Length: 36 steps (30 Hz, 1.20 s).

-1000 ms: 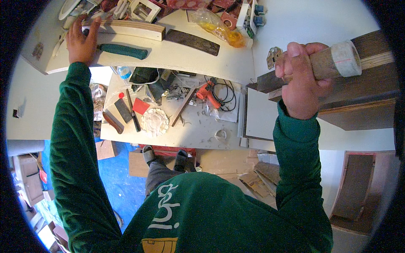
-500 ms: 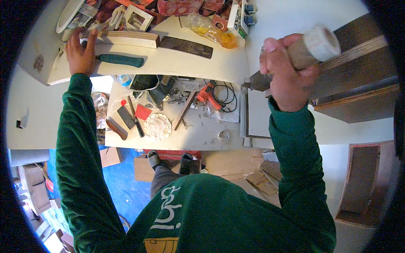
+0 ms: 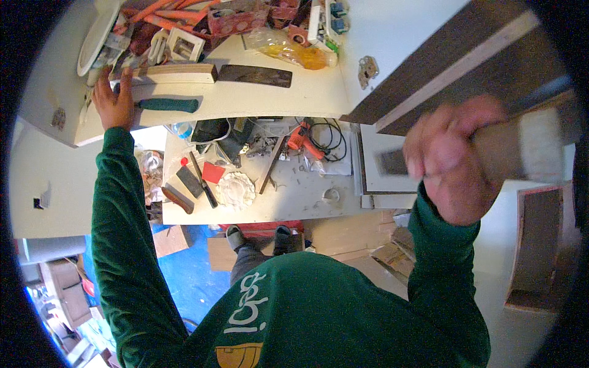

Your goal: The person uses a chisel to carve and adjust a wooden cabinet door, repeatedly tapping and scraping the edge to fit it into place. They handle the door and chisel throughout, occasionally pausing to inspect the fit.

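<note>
My left hand (image 3: 115, 101) lies at the left end of a pale wooden block (image 3: 178, 74) on the shelf, fingers stretched out and apart. Just right of its palm rests a green-handled tool (image 3: 169, 105), whose front end is partly hidden by the hand. Out to the right, my right hand (image 3: 457, 156) is closed round a flat-bladed tool (image 3: 500, 150) with a thick brown handle and a white wrapped end. Motion blurs it; the dark blade sticks out on the left side of the fist. A dark flat strip (image 3: 255, 76) lies against the wooden block's right end.
Plastic boxes, orange tubing (image 3: 165, 18) and a clear bag (image 3: 288, 49) crowd the shelf's back. Brown-edged cabinet boards (image 3: 454, 55) stand at right, by the right hand. On the lower surface are an orange power tool (image 3: 305, 140), a black cable and a cleaver (image 3: 189, 182).
My right hand has moved right and nearer to me with the flat-bladed tool, which has turned. My left hand stays by the wooden block. The whole view has shifted slightly.
</note>
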### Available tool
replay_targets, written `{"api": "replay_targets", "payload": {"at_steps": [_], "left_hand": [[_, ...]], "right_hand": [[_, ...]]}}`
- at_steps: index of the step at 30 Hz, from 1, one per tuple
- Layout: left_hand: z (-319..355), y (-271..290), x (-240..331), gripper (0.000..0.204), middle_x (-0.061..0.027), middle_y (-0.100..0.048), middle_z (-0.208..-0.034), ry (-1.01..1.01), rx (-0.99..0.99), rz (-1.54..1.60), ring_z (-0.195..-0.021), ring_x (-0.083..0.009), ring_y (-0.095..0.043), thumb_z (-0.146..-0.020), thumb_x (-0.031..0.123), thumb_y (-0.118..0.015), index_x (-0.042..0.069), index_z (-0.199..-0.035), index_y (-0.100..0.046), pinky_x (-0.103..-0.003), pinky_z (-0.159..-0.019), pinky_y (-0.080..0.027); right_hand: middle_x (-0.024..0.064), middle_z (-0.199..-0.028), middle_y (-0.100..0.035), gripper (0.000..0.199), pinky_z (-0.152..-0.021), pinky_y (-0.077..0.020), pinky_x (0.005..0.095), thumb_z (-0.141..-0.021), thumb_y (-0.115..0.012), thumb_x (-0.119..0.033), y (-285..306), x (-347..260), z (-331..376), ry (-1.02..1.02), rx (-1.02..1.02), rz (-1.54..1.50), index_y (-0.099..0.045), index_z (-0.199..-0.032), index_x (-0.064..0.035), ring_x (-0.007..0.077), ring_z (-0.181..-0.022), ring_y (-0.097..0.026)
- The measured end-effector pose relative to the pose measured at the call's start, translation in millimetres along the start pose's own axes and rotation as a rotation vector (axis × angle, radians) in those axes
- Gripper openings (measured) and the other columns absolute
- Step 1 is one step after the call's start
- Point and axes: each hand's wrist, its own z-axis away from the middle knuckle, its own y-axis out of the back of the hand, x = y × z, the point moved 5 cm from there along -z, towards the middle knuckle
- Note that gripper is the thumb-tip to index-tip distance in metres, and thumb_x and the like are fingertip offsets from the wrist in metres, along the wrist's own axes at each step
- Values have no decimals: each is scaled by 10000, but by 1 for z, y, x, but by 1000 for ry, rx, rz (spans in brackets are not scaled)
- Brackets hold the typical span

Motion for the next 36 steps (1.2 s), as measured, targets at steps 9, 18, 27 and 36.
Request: {"api": "replay_targets", "payload": {"at_steps": [9, 18, 27, 36], "left_hand": [[-12, 36, 71, 455, -148, -675, -1262, -235, 52, -6, -1190, -359, -586, -929, 390, -739, 82, -1257, -668, -466, -1084, -392], [114, 2, 349, 276, -110, -683, -1071, -452, -398, 662, -1061, -350, -627, -794, 119, -776, 104, -1063, -715, -480, -967, -469], [132, -21, 395, 187, -9, -669, -1006, -179, -338, 546, -1050, -259, -598, -731, 225, -794, 174, -908, -765, -438, -925, -352], [133, -24, 392, 184, 3, -654, -980, -109, -402, 564, -1032, -253, -588, -725, 241, -794, 194, -903, -784, -455, -946, -347]], "right_hand": [[196, -889, -712, 381, -778, -560, 468, -869, -765, -378, 120, 181, 274, -895, -451, 722, -660, -972, -27, 354, -820, -698], [188, -743, -706, 408, -606, -579, 456, -848, -758, -395, 186, 260, 621, -1639, -507, 651, -694, -900, 4, 302, -604, -708], [87, -609, -558, 288, -349, -438, 386, -813, -816, -210, 197, 279, 628, -1631, -147, 405, -599, -922, -54, 216, -428, -567], [109, -592, -575, 309, -384, -479, 407, -834, -809, -234, 182, 289, 579, -1798, -56, 401, -605, -959, -39, 223, -458, -585]]}}
